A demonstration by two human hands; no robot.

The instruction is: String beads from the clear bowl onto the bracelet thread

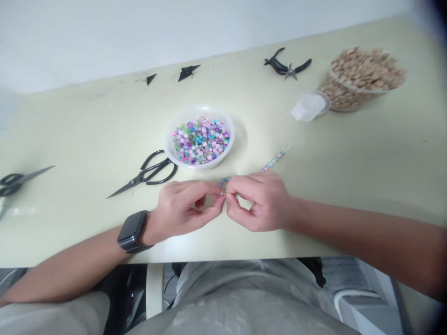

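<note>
Right now my left hand [181,209] and right hand [258,202] are together at the lower middle of the frame, with the fingertips of both pinched on a beaded strand [223,183]. Only parts of the strand show: a few blue and green beads by my fingers, then a pastel run [273,161] slanting up and right across the table. Beyond it, fine pale thread [291,146] lies loose and bare, so some thread has no beads on it. My fingers hide the middle, and I cannot tell how the strand joins there. Just above my hands sits a white bowl [199,110] heaped with multicoloured faceted beads [200,139], with black-handled scissors [153,170] touching its left side. Another pair of scissors [21,179] lies at the far left edge. Toward the upper right are black-handled pliers [288,65], a small white plastic cup [309,106], and a clear tub of tan pieces [361,79]. Black scraps [188,72] lie along the table's far edge.
</note>
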